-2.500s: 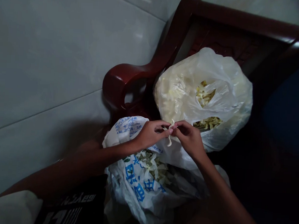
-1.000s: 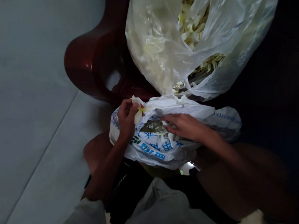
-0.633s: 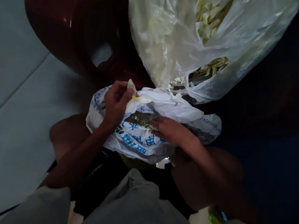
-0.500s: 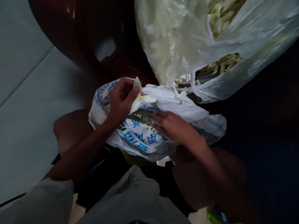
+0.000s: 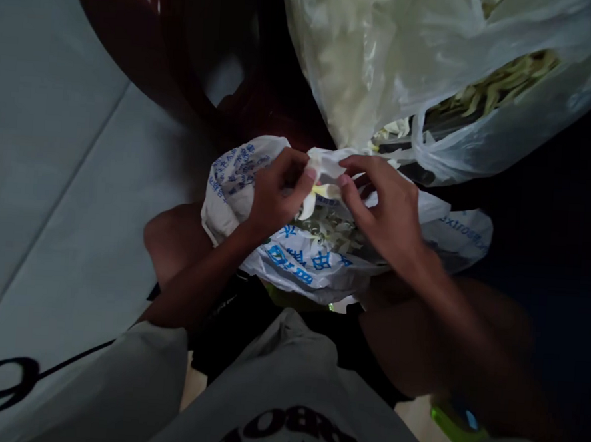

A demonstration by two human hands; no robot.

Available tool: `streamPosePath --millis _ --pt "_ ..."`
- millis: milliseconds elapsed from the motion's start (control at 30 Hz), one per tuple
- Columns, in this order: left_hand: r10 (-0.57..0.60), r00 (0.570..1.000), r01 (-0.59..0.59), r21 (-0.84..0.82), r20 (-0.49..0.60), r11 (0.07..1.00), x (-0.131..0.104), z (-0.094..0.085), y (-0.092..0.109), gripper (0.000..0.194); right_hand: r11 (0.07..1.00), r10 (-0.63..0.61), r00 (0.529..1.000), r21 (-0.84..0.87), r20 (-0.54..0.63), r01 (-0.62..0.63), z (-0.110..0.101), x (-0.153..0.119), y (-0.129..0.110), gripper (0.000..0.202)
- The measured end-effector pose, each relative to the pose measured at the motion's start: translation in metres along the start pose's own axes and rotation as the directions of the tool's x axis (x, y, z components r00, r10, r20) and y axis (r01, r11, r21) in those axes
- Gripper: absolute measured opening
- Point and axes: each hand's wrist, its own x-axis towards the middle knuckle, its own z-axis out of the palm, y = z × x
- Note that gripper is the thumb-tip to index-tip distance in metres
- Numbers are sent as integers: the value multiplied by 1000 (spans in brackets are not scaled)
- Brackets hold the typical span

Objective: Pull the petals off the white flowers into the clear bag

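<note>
Left hand (image 5: 281, 192) pinches white flower (image 5: 321, 190) over open mouth of printed bag (image 5: 293, 266), right hand (image 5: 389, 203) at a petal, can't tell if pinching; far edge crowded by plastic sack (image 5: 410, 61), right end reads "extros".

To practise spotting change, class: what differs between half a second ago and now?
The right hand has moved up from the printed bag to the flower; whether it grips is unclear. The left hand still holds the flower. The printed bag and larger bag stayed put.
</note>
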Motion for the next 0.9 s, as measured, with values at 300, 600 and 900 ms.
streamPosePath --millis 300,600,900 --pt "-79 989 79 6 121 997 -7 0 -6 8 998 -47 998 47 30 45 9 0 -2 32" --pt "102 962 -157 209 255 965 -8 -3 -11 15 994 17 1000 105 21 -20 12 1 2 30" --pt "-106 975 132 -125 196 983 -5 7 -2 18 897 107 993 434 -38 -80 17 7 8 30"
